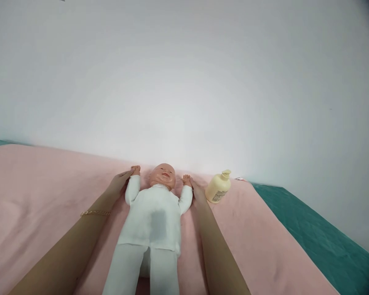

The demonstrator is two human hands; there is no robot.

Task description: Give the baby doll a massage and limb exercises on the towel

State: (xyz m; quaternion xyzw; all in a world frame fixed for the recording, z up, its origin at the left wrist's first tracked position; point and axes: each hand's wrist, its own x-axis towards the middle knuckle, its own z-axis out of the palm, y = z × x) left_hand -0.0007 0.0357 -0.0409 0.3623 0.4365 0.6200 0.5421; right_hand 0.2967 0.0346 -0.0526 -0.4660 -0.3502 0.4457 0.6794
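A baby doll (153,221) in a white suit lies on its back on a pink blanket (43,196), head towards the wall and arms raised. My left hand (119,182) reaches to the doll's small hand on the left, fingers pinched on it. On the other side, my right hand (197,190) holds the doll's other small hand. A thin gold bracelet (95,213) sits on my left wrist.
A cream pump bottle (218,187) lies tilted on the blanket just right of my right hand. Teal bedding (320,237) shows past the blanket's right edge. A plain white wall (184,82) rises right behind the doll's head.
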